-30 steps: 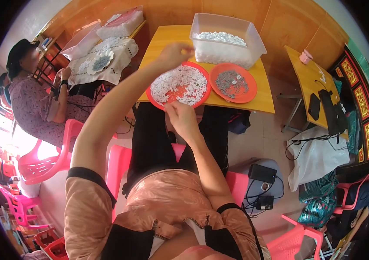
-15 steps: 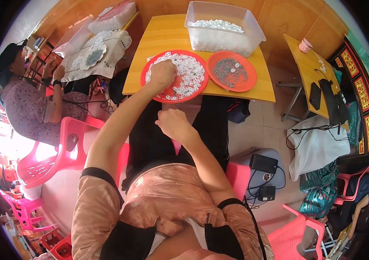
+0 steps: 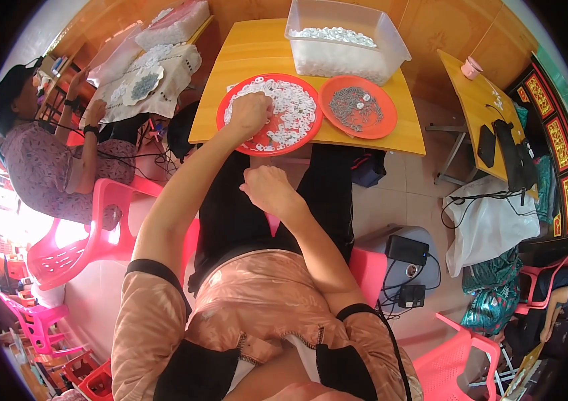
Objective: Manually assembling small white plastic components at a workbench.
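Over the left part of a round red tray (image 3: 221, 120) is my left hand (image 3: 250, 115), its fingers curled downward and closed among the small white plastic pieces (image 3: 292, 110) spread there. What the fingertips hold is hidden. My right hand (image 3: 269, 187) is held above my lap, nearer than the tray, with its fingers folded in; anything inside it cannot be seen. Just right of the tray, an orange-red plate (image 3: 385, 123) bears a heap of small grey metal parts (image 3: 354, 110) and a white piece or two.
A clear plastic bin (image 3: 337, 63) of white pieces stands at the back of the yellow table (image 3: 244, 50). To the left a co-worker (image 3: 57, 160) sits by a cloth-covered table (image 3: 167, 90). A pink chair (image 3: 107, 227) and a grey case (image 3: 417, 267) with black devices flank me.
My two hands stay in nearly the same places, with only slight shifts. At the left, the co-worker's hands have moved apart, one of them lower.
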`<state>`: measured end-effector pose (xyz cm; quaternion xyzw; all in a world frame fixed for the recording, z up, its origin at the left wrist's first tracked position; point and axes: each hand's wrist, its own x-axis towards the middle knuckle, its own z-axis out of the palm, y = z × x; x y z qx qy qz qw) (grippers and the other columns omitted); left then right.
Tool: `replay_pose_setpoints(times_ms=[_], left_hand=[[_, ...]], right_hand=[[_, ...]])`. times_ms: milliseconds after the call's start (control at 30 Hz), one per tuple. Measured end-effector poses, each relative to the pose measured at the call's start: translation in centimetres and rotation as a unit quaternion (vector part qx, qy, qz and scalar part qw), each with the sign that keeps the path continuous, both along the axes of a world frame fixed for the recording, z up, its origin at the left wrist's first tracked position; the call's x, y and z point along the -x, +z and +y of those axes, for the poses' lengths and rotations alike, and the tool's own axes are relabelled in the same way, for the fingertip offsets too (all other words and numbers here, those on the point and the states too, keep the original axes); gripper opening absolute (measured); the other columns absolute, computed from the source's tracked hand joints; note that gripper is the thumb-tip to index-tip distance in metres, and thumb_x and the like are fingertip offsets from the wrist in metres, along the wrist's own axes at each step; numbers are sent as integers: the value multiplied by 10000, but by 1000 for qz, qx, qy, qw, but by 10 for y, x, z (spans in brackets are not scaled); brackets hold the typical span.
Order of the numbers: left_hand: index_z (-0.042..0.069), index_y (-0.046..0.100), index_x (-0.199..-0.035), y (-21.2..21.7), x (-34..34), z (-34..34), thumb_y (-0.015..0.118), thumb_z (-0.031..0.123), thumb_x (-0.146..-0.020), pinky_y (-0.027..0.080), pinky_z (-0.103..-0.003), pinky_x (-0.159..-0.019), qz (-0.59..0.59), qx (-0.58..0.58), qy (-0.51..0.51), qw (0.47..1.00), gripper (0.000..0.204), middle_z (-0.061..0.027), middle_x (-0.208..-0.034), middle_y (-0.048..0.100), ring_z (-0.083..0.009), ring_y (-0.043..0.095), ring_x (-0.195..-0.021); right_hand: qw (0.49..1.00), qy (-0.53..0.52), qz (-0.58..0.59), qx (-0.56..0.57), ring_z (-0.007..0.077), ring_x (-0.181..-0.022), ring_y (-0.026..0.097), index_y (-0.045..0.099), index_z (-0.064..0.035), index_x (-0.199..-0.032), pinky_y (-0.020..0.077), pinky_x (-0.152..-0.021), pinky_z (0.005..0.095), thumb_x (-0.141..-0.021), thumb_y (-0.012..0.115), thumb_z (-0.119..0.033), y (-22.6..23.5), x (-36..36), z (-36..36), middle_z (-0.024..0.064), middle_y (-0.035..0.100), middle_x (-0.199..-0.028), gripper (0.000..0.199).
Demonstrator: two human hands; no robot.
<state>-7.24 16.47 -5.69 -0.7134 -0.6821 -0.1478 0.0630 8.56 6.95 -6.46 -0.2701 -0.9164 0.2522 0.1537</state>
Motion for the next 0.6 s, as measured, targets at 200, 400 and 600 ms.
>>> replay_pose_setpoints(times_ms=[200,400,600], left_hand=[[91,659,-713,2,0,-4,650,165,-723,483,-405,-648,-11,8,-3,1000,76,-84,-800,634,-277,626,-752],[25,617,-816,-1,1,-5,612,162,-785,481,-402,-692,12,1,-25,1000,141,-148,-857,617,-305,610,-791],[28,603,-863,28,13,-30,597,233,-852,451,-325,-684,-256,47,-28,965,206,-102,-804,610,-221,586,-761]], right_hand=[[1000,-2,-1,-1,382,-723,641,661,-1,-779,500,-655,458,-807,645,-241,2,-1,-1,216,633,-717,242],[999,-28,35,-22,360,-689,642,635,-12,-765,500,-638,453,-819,624,-254,2,-3,1,193,631,-690,247],[945,-219,242,-13,308,-605,623,635,-39,-855,479,-566,396,-873,565,-237,26,-27,37,165,613,-657,211]])
